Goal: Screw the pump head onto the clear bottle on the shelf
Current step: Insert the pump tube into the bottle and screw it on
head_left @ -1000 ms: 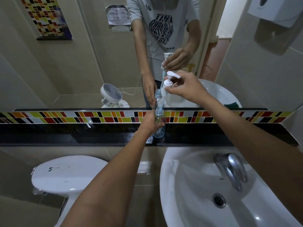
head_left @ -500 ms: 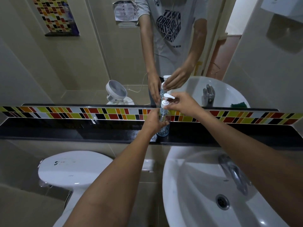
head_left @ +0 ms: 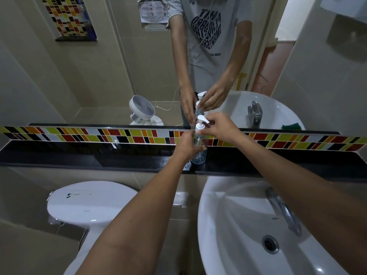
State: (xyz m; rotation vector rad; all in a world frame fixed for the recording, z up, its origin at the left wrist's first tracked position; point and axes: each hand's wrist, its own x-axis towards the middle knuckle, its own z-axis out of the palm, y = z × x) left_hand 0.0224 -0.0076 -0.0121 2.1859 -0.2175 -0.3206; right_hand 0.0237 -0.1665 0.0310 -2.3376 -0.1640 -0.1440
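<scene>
Pump head, white, sits on the neck of the clear bottle, which stands upright on the black shelf. I take the white sink as my landmark: the shelf runs along the wall directly behind it, and the bottle stands just behind the sink's left rim. A band of multicoloured mosaic tiles lines the wall above the shelf, with a mirror above the band. A chrome faucet rises at the back of the sink. A white toilet stands to the left of the sink, below the shelf. The mirror reflects a small white fan.

I see the left hand wrapped around the bottle body, fingers closed on it. The right hand pinches the pump collar between thumb and fingertips, its nozzle pointing right toward the palm.

Compared with one second ago: the pump head was then held raised above the bottle neck, tilted; it is now down on the neck and upright. The left hand has stayed on the bottle, and the bottle has kept its place on the shelf.
</scene>
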